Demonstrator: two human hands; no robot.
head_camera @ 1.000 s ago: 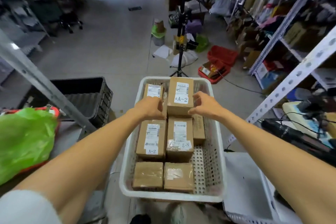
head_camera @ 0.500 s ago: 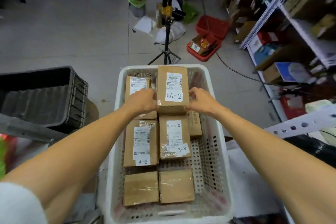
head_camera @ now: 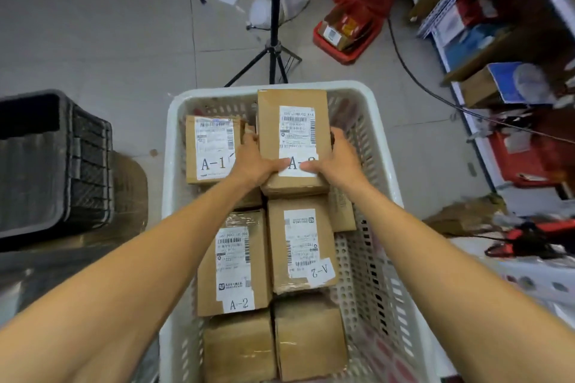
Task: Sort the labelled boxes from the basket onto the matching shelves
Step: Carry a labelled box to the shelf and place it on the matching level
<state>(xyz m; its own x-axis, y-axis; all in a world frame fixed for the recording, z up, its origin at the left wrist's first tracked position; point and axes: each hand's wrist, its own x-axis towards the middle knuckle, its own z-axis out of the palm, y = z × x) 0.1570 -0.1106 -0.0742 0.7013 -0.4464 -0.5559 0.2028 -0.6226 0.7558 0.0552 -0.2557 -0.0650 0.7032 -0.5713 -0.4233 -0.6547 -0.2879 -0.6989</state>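
Both hands clamp one labelled box (head_camera: pixel 292 121): the left hand (head_camera: pixel 252 162) grips its left side and the right hand (head_camera: pixel 334 158) its right, thumbs laid over the near end of the top face. The box lies at the basket's (head_camera: pixel 169 140) far edge, on top of other boxes; whether it is already clear of them I cannot tell.

The grip sits at the near end only, so the far end could dip and the cardboard slide out between the palms. The thumbs half cover the label's last character, which invites a misread and a wrong shelf. The left fingers press against the A-1 box (head_camera: pixel 211 149) just beside, and could drag it along. Beyond the far edge, the tripod (head_camera: pixel 273 50) and floor cable (head_camera: pixel 413 78) could catch a foot on the way to the shelves (head_camera: pixel 504 40).
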